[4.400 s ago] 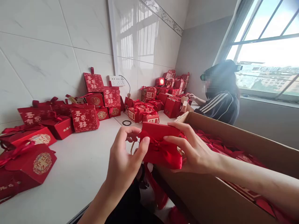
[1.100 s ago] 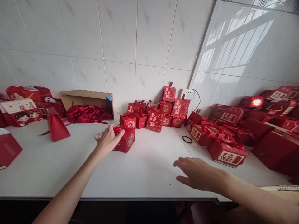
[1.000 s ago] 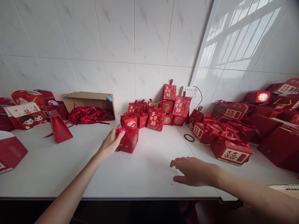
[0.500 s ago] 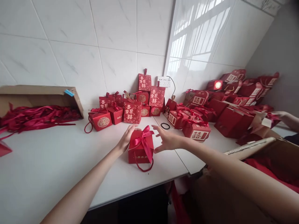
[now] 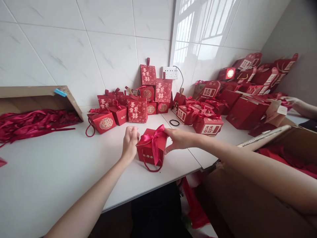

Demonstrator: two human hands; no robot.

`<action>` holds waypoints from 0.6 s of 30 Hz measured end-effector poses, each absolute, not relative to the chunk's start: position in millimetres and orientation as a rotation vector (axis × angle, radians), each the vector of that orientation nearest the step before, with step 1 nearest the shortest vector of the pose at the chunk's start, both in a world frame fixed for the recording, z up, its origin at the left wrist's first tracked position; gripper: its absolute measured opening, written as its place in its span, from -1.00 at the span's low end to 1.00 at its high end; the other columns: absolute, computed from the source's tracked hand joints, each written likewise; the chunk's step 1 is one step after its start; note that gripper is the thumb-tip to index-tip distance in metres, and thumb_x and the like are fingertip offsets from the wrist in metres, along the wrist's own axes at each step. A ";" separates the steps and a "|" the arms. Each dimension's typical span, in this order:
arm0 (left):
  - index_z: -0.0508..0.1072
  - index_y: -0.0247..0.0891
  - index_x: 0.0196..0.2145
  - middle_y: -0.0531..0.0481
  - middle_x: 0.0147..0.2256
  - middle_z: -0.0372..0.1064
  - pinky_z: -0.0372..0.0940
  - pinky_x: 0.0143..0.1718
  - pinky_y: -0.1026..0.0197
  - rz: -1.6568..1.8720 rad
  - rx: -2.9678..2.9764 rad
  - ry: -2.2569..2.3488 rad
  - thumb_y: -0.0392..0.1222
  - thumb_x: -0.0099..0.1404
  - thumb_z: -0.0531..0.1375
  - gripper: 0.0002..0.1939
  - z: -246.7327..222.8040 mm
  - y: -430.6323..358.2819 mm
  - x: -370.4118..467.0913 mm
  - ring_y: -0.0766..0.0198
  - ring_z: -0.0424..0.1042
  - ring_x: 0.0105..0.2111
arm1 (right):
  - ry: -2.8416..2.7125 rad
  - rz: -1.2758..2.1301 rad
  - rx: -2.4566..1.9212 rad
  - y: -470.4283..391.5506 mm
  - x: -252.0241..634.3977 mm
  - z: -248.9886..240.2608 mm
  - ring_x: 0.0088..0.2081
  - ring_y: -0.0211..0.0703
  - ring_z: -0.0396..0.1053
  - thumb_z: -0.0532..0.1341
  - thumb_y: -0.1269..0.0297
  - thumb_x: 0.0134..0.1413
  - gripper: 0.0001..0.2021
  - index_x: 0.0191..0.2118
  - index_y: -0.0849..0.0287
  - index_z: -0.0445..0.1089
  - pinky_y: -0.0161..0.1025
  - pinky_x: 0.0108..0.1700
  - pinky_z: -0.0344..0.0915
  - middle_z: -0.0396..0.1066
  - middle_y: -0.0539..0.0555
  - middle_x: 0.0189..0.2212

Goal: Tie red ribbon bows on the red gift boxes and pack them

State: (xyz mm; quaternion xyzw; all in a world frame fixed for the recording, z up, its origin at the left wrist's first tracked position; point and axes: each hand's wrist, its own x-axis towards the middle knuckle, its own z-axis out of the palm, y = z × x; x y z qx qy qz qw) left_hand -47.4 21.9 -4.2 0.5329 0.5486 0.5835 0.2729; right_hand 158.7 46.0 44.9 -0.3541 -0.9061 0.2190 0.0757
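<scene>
A small red gift box (image 5: 152,149) with a satin ribbon bow (image 5: 155,136) on top sits on the white table (image 5: 49,172), near its front edge — a red cord loop hangs from its lower face. The left hand (image 5: 129,142) presses against the box's left side with fingers curled, and the right hand (image 5: 178,138) grips its upper right corner, thumb below and fingers on top; both hands hold the box between them.

Behind it, against the tiled wall, stands a cluster of red boxes with gold characters (image 5: 138,105), some stacked. A black hair tie (image 5: 174,122) lies on the table just behind the right hand. To the left, a flat cardboard box (image 5: 37,97) lies open on its side with red ribbons (image 5: 32,120) spilling out. At the right — more red boxes (image 5: 237,99) and an open carton (image 5: 279,145). Another person's hand (image 5: 292,100) shows at the far right.
</scene>
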 end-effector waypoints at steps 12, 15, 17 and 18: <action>0.24 -0.22 -0.23 -0.05 -0.26 0.32 0.24 -0.16 0.16 1.530 1.660 1.165 0.09 0.12 0.05 -0.63 -13.2 21.1 -48.5 0.17 0.35 -0.22 | -2.632 0.195 -1.485 36.9 153.8 52.0 -0.28 0.04 0.40 0.27 -0.12 -0.14 -0.48 -0.21 0.19 0.18 -0.29 -0.45 0.11 0.42 0.19 -0.31; 0.18 -0.20 -0.21 -0.05 -0.23 0.33 0.24 -0.18 0.16 1.512 1.529 1.258 0.10 0.14 0.05 -0.63 -14.8 22.4 -44.3 0.16 0.36 -0.20 | -2.573 0.274 -1.491 39.0 152.8 51.2 -0.32 0.01 0.40 0.23 -0.14 -0.11 -0.48 -0.21 0.19 0.14 -0.29 -0.45 0.12 0.41 0.18 -0.34; 0.19 -0.18 -0.22 -0.04 -0.24 0.34 0.23 -0.17 0.14 1.484 1.407 1.421 0.12 0.17 0.02 -0.65 -18.1 23.7 -43.0 0.14 0.36 -0.18 | -2.556 0.316 -1.486 40.6 152.0 50.1 -0.33 -0.02 0.40 0.25 -0.09 -0.12 -0.49 -0.20 0.19 0.13 -0.30 -0.45 0.14 0.41 0.17 -0.34; 0.20 -0.18 -0.24 -0.03 -0.24 0.34 0.23 -0.15 0.13 1.448 1.359 1.494 0.12 0.18 0.01 -0.66 -19.6 25.0 -42.8 0.13 0.35 -0.17 | -2.545 0.335 -1.485 41.5 151.6 49.7 -0.33 -0.03 0.39 0.26 -0.05 -0.12 -0.52 -0.20 0.18 0.14 -0.31 -0.44 0.15 0.41 0.15 -0.34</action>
